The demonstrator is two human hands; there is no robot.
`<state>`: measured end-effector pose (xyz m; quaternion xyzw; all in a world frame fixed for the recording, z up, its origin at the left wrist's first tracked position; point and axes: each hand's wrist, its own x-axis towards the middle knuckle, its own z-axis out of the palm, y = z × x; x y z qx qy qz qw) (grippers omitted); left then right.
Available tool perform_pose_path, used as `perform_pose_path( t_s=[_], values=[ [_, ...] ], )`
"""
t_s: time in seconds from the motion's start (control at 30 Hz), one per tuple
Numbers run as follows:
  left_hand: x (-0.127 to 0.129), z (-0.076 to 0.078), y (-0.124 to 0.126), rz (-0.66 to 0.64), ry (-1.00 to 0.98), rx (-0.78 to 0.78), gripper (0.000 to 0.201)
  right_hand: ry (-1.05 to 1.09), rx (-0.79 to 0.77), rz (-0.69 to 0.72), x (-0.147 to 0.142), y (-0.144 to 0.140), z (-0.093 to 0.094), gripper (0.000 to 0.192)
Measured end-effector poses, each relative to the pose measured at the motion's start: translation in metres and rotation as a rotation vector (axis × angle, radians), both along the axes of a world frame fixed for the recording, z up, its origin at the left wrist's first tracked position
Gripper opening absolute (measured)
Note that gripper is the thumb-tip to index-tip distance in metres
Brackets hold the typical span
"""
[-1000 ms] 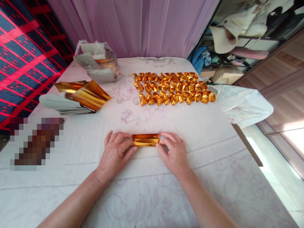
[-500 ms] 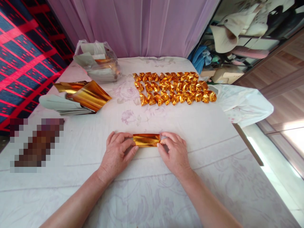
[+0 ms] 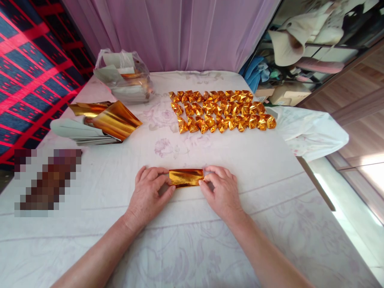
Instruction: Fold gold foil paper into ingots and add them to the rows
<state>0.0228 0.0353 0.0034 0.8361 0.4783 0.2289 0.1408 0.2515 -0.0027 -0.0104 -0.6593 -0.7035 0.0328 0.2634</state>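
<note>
Both hands pinching a folded gold foil strip (image 3: 186, 177) lying flat on the bench (image 3: 240, 224), dead center. Left hand (image 3: 149, 193) grips its 9 o'clock end, right hand (image 3: 220, 191) the 3 o'clock end, fingers clamped, prob. creasing. Finished gold foil ingots (image 3: 222, 111) sit in rows at 12, well apart.

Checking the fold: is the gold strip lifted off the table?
No. The gold strip lies flat on the table, pinched at its ends by the left hand and right hand.

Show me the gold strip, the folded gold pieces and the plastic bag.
gold strip (image 3: 186, 177), head view, middle of its top face.
folded gold pieces (image 3: 222, 112), head view, centre of the rows.
plastic bag (image 3: 126, 76), head view, its front.
</note>
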Motion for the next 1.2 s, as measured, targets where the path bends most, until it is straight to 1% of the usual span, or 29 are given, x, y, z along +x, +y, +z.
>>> perform_pose_path(
  t_s=[0.63,1.2],
  values=[
    [0.0008,0.0023,0.0001,-0.005,0.008,-0.018,0.020,-0.014,0.019,-0.024,-0.0028,0.0003,-0.0013,0.015],
    [0.0065,0.0012,0.0004,0.033,0.036,0.000,0.020,-0.008,0.041,-0.051,-0.0035,-0.0001,-0.0023,0.015]
  ],
)
